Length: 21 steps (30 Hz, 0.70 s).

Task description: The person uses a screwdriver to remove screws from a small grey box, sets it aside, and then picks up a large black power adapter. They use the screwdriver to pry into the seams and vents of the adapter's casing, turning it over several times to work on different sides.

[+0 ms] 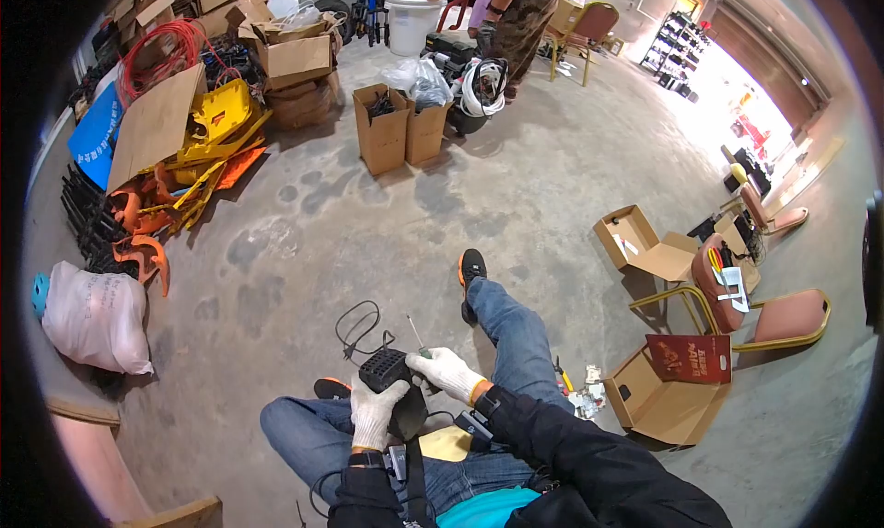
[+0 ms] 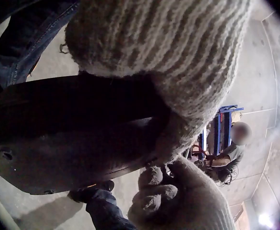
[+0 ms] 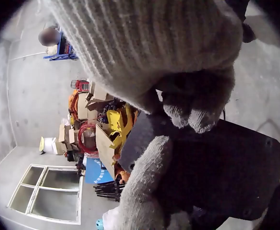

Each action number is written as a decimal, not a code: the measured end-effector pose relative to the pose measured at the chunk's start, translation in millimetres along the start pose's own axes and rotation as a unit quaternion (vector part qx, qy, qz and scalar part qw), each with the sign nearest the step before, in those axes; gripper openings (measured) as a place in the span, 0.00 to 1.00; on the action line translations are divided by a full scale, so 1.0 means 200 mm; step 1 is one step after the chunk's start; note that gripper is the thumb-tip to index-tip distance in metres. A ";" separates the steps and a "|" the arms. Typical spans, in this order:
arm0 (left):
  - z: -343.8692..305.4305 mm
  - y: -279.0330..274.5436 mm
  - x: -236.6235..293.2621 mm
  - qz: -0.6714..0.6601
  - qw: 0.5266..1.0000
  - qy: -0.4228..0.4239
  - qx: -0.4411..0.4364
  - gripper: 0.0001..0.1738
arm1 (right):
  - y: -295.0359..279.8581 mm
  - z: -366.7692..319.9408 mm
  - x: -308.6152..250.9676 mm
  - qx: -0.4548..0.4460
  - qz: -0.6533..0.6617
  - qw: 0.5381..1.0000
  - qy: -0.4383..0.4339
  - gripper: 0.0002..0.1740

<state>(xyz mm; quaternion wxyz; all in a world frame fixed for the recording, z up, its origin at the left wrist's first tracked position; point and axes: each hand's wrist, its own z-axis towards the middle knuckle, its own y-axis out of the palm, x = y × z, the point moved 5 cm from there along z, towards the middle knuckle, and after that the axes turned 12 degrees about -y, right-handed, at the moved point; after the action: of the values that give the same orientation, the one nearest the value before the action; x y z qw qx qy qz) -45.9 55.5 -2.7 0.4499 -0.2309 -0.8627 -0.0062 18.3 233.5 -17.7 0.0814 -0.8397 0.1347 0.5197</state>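
A black plastic housing (image 1: 385,370) with a slotted end is held over the lap. My gloved left hand (image 1: 376,413) grips its side, thumb and fingers around the edge. My gloved right hand (image 1: 448,373) is close beside the slotted end, fingers curled round the handle of a screwdriver (image 1: 412,325) whose thin metal shaft points up and away. In the left wrist view the broad dark face of the housing (image 2: 72,158) shows screw holes near its corners. The right wrist view has the right fingers (image 3: 202,112) at the housing's edge (image 3: 216,167), with the screwdriver hidden there.
A black cable (image 1: 354,330) loops over the floor by the housing. Open cardboard boxes (image 1: 668,404) and chairs (image 1: 783,321) stand at right. Yellow and orange parts (image 1: 216,123) are piled at left. Another person (image 1: 520,22) stands at the back near two cardboard boxes (image 1: 382,141).
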 end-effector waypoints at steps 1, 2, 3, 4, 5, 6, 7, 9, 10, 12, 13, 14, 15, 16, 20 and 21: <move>0.01 0.00 -0.01 -0.013 1.000 0.002 -0.011 0.35 | 0.00 0.00 0.00 0.000 0.000 1.000 0.000 0.19; 0.01 0.01 0.00 -0.027 0.999 0.005 -0.021 0.35 | -0.01 -0.01 -0.01 0.000 -0.002 1.000 0.002 0.20; 0.00 0.01 0.01 -0.027 0.999 0.004 -0.021 0.35 | -0.01 -0.01 -0.02 0.001 -0.004 1.000 0.003 0.20; -0.02 0.02 0.02 -0.051 0.998 0.008 -0.038 0.35 | -0.01 -0.01 -0.02 0.000 -0.004 1.000 0.004 0.20; -0.03 0.02 0.04 -0.075 0.996 0.013 -0.054 0.34 | -0.01 -0.01 -0.02 0.000 -0.001 1.000 0.005 0.20; -0.01 0.02 0.01 -0.074 0.996 0.012 -0.054 0.34 | -0.01 0.00 -0.02 0.000 0.001 1.000 0.007 0.20; 0.03 0.02 -0.03 -0.051 0.998 0.015 -0.040 0.34 | -0.01 0.00 0.00 0.000 0.002 1.000 0.007 0.20; 0.04 0.02 -0.05 -0.027 0.999 0.018 -0.026 0.34 | -0.01 0.02 0.01 0.003 -0.025 1.000 -0.017 0.20; 0.05 0.02 -0.06 -0.035 0.999 0.021 -0.033 0.33 | -0.02 0.03 0.03 0.003 -0.025 1.000 -0.016 0.20; 0.01 0.03 0.04 -0.069 0.995 0.039 -0.068 0.32 | -0.02 0.02 0.00 -0.003 -0.074 0.996 -0.055 0.19; -0.05 0.03 0.12 -0.096 0.990 0.050 -0.094 0.32 | -0.03 0.01 -0.01 0.003 -0.098 0.994 -0.054 0.19; 0.05 0.03 0.07 -0.074 0.986 0.111 -0.098 0.31 | -0.04 -0.02 -0.05 0.003 -0.121 0.992 -0.047 0.18; 0.13 0.02 -0.07 -0.087 0.990 0.084 -0.068 0.35 | -0.05 -0.03 -0.08 -0.018 -0.151 0.987 -0.043 0.18; 0.15 -0.01 -0.08 -0.097 0.993 0.051 -0.034 0.40 | -0.07 0.00 -0.01 -0.025 -0.112 0.991 -0.068 0.17; 0.22 -0.10 -0.22 -0.049 0.995 -0.012 0.086 0.52 | -0.13 0.06 0.16 0.039 -0.026 0.999 0.020 0.13; 0.12 -0.12 -0.10 0.004 0.989 -0.042 0.143 0.42 | -0.15 0.08 0.23 0.035 -0.004 0.999 0.029 0.12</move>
<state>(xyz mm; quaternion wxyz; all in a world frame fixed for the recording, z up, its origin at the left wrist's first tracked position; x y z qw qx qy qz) -63.5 31.6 -28.0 0.4418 -0.1680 -0.8718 0.1285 33.5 260.4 -67.0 0.1089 -0.8514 0.1519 0.4902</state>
